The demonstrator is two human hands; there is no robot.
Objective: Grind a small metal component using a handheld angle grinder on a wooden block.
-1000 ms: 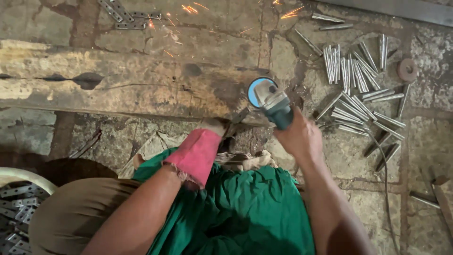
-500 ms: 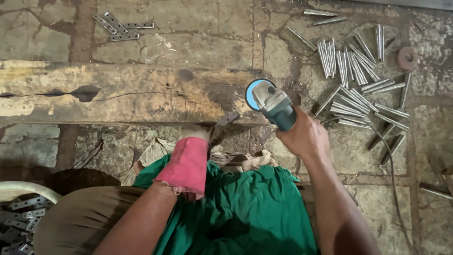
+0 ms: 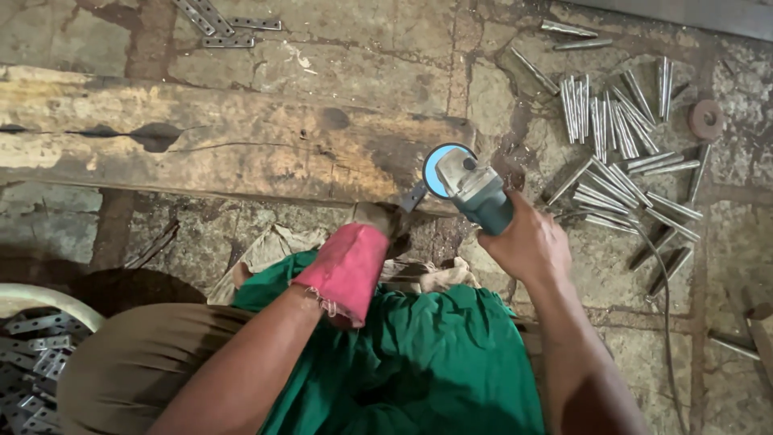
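Observation:
My right hand (image 3: 527, 242) grips a teal angle grinder (image 3: 475, 189); its blue disc guard faces left, just above the near edge of a worn wooden plank (image 3: 201, 137). My left hand (image 3: 354, 262) is wrapped in a pink cloth and holds a small flat metal strip (image 3: 412, 196) against the plank edge, right beside the disc. The fingers are hidden under the cloth. A green cloth (image 3: 419, 354) covers my lap below both hands.
Several pointed metal pieces (image 3: 620, 153) lie in a heap on the stone floor to the right, with a spare grinding disc (image 3: 706, 119) beyond. Perforated metal strips (image 3: 217, 18) lie behind the plank. A white basin (image 3: 32, 330) of metal strips sits at lower left.
Sparks seen flying over the far floor a second ago are gone. The view has shifted slightly; both hands stay at the plank edge with grinder and strip.

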